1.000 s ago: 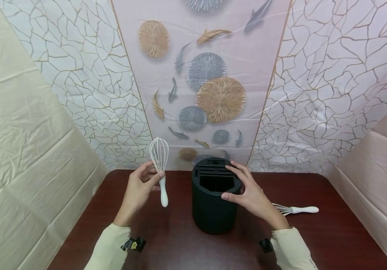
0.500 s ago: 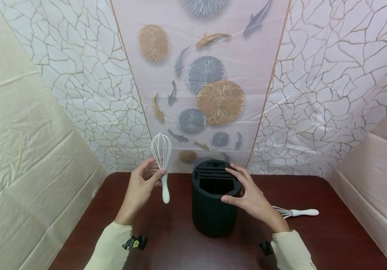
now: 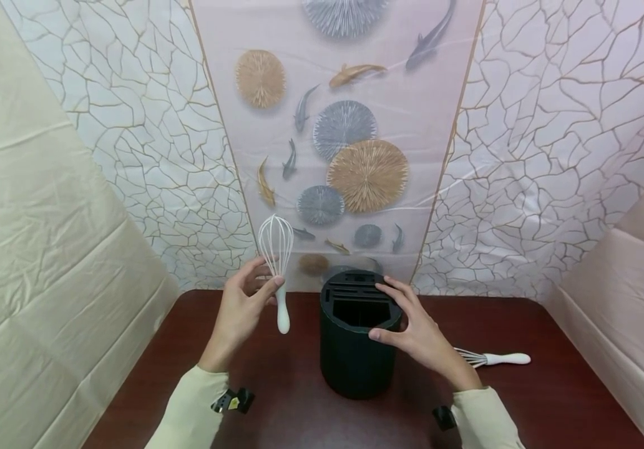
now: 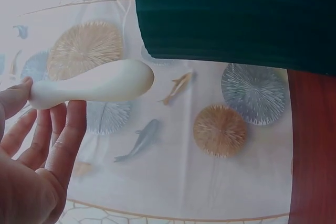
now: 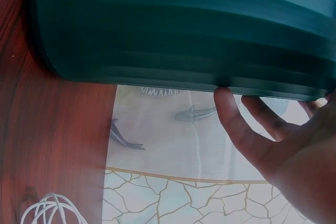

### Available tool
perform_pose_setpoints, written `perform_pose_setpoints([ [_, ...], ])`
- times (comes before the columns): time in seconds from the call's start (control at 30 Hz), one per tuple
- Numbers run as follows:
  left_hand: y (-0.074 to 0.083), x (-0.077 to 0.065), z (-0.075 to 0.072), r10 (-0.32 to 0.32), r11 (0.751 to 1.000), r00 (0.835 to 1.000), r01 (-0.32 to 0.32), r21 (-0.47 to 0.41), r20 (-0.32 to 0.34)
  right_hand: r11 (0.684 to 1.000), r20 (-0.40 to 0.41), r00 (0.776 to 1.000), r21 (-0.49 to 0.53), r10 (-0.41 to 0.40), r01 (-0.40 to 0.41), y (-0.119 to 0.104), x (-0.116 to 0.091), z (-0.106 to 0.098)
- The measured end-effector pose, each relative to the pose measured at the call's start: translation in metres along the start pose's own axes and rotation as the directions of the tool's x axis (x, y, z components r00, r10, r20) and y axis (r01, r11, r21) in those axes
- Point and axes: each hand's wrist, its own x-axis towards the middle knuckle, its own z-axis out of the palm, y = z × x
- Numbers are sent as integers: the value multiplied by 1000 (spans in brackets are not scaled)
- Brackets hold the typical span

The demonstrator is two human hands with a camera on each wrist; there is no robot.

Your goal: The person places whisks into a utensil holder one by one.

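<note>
White whisk (image 3: 282, 307) in the left grip (image 3: 241, 307), pinched between thumb and fingers near the joint of wires and handle. Holding it nearly upright, wires uppermost and handle downward, clear of the bench (image 3: 299, 399) and to the left of a dark green holder (image 3: 357, 362). Near it but apart, with a strip of bench showing between. Steadying that holder with the right grip (image 3: 420, 330): thumb at the near right edge of the rim, fingers over toward the far right edge. In the right wrist view, fingertips (image 5: 227, 104) resting against its ribbed wall. Upright on the bench, with narrow slots at the back of its top and a wider opening in front.

Probably at an early stage, judging by the present lie of things. Done: one whisk in hand and off the bench, holder upright and braced. Left: any contact between whisk and holder, none shown yet. Also left, and untouched: a second whisk (image 3: 507, 359), lying on the bench to the right of the holder, handle pointing outward, wires partly hidden behind the right wrist. Neither whisk in the holder. Cannot make out the depth of the dark opening, or any contents.
</note>
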Motion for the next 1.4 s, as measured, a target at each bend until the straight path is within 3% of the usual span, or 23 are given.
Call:
perform_pose_setpoints([
  [0.57,19,9,12,25,998,1000,-24,-56,9,1000,-2,1000,7,6,-6,1,-1,-3],
  [1.17,30,16,23,58,991,996,-50,-126,62,1000,5,1000,-14,-4,4,1,2,-6],
  [1.4,35,19,29,77,992,995,-71,-102,57,1000,15,1000,-3,-10,10,1,1,-2],
])
